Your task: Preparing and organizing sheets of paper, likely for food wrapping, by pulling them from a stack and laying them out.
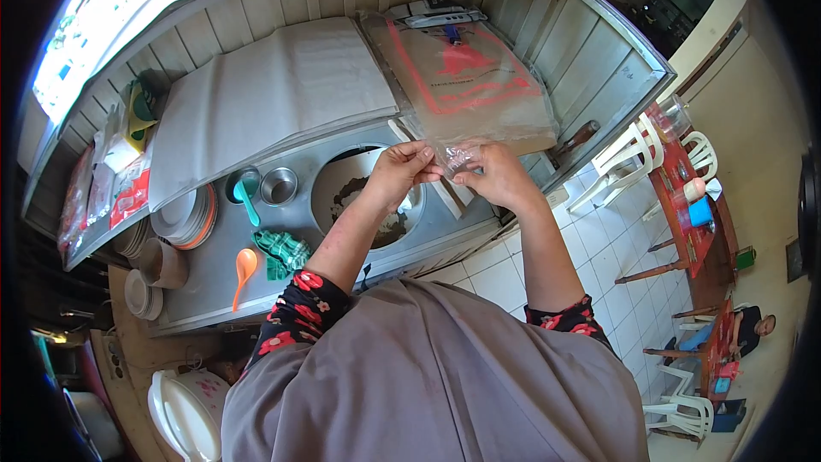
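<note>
A clear plastic bag [460, 157] is pinched between my two hands, over the right part of a metal counter. My left hand [410, 165] holds its left edge with thumb and fingers. On the other side, my right hand [492, 170] grips the crumpled plastic. Just behind lies a large plastic packet with red print [474, 77], with brown sheets in it. To its left, pale paper sheets [276, 90] cover the shelf. Below my left hand is a round opening [327, 196] in the counter, with dark residue on a pale surface inside.
Left on the counter are a metal cup [279, 186], a teal ladle [245, 199], an orange spoon [244, 273], a green checked cloth [282, 250] and stacked plates [183, 221]. A wooden handle [580, 135] lies at right. A person [747, 330] sits at a far table beside white chairs [683, 407].
</note>
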A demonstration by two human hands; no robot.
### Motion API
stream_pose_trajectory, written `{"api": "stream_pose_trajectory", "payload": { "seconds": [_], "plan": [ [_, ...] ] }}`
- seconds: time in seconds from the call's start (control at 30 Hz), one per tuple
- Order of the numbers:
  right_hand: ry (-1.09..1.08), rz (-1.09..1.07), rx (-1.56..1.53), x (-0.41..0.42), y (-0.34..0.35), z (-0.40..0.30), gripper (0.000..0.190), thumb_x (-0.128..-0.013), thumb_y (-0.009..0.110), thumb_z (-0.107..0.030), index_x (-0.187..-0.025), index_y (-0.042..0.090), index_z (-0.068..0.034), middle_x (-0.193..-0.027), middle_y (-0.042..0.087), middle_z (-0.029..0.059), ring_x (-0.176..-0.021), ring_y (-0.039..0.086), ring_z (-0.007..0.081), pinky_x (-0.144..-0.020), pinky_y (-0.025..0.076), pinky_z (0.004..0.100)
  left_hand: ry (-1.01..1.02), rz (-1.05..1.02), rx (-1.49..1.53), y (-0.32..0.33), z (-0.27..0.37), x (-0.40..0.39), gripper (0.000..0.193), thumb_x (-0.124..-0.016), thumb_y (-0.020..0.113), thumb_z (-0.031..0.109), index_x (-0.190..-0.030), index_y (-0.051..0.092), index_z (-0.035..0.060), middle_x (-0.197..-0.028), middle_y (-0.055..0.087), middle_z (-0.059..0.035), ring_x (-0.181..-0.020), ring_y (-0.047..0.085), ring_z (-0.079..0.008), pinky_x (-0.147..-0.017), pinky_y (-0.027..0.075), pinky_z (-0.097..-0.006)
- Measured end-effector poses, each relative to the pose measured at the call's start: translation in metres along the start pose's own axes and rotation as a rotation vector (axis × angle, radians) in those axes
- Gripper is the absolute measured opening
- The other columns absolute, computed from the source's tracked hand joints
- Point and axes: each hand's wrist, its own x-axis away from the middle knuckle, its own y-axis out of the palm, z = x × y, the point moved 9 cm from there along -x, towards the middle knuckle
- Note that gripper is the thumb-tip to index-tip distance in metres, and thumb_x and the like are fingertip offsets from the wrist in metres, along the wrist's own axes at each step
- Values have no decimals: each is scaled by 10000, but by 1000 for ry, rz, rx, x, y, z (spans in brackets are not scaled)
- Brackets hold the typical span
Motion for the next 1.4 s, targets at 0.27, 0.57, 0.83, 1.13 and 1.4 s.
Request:
{"api": "stream_pose_trajectory", "payload": {
  "seconds": [0.27,0.57,0.83,1.13,1.4],
  "plan": [
    [-87,58,51,2,-3,-12,237,-735,728,-103,-913,668,41,-957,659,164,-824,659,281,-745,535,342,6,15,-18,3,3,3,216,-927,554,116,-1086,609,-19,-894,667,-90,-748,649,-141,-695,564,-256],
    [46,62,190,-8,-6,-16,304,-686,748,-230,-871,673,0,-744,663,147,-684,639,240,-660,495,334,19,13,-35,6,4,3,214,-938,532,119,-1095,609,-5,-922,670,-84,-762,645,-131,-698,550,-240],
    [69,17,204,-8,-7,-24,273,-674,736,-199,-869,679,-16,-766,666,141,-703,641,255,-676,500,340,16,15,-40,4,5,5,214,-937,530,115,-1096,611,-4,-915,668,-74,-752,639,-129,-693,547,-237],
    [-120,119,153,4,-6,-20,250,-670,683,-13,-920,673,-4,-995,627,172,-918,616,324,-809,491,369,133,-186,-69,32,12,22,533,-799,632,-46,-1292,434,-1,-1135,561,-81,-957,577,-156,-830,515,-273],
    [-148,140,192,12,-9,-28,254,-682,711,-5,-934,680,-16,-1059,611,155,-963,597,328,-859,478,364,116,-165,-7,23,3,19,648,-771,646,-105,-1345,362,-3,-1165,547,-116,-1006,581,-191,-881,513,-332]
  ]
}}
